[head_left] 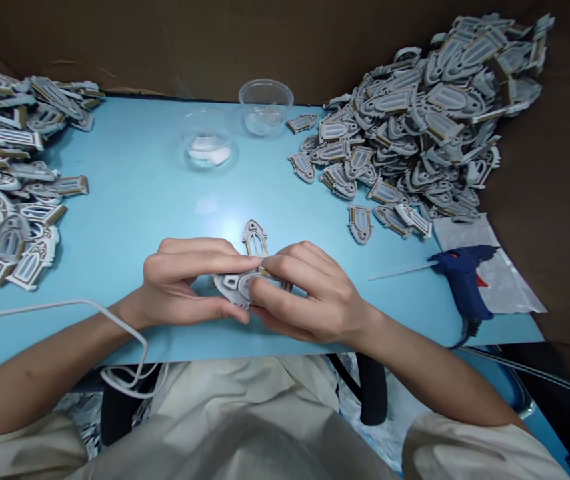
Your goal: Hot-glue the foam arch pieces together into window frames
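From where I stand, both hands are closed on one grey-and-white arched window piece (229,288) near the front edge of the light-blue tabletop (139,180); the left hand (197,280) pinches one end, while the right hand (312,290) grips the other and hides much of it. A second arched piece (255,235) shows just beyond the fingertips, its lower end covered. Whether the dark blue glue gun (465,273) bears any lettering I can't tell; its cord (471,327) drops out of sight past the table edge, and it partly covers a plastic bag (512,280). The left heap (2,137) of window pieces runs out of view; in the right heap (415,127), many overlap too closely to make out singly.
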### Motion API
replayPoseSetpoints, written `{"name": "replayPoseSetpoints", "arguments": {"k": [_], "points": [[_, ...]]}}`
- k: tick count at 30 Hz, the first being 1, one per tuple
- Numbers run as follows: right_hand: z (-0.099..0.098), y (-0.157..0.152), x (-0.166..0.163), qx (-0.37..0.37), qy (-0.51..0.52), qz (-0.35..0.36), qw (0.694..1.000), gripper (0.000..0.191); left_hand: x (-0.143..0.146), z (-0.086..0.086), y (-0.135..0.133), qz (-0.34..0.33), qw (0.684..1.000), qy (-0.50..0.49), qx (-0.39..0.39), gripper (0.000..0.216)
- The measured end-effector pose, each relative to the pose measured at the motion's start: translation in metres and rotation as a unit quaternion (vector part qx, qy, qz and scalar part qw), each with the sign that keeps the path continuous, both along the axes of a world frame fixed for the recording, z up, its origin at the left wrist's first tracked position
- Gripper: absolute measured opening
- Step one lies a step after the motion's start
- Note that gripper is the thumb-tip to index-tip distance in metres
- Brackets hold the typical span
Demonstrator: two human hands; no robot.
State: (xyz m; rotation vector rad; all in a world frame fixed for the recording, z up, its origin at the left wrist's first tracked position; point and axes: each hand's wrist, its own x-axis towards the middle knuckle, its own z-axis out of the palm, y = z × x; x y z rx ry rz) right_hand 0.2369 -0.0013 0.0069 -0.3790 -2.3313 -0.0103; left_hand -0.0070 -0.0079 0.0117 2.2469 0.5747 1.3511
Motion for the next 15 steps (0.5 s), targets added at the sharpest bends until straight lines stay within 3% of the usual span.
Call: {"name": "replayPoseSetpoints", "arguments": {"k": [15], "points": [[0.0034,-0.0002,-0.0017,-0.015,0.014,0.011,1.000,0.007,0.0006,-0.0013,-0.0001,-0.006,1.000,-0.013,-0.008,0.060]]}}
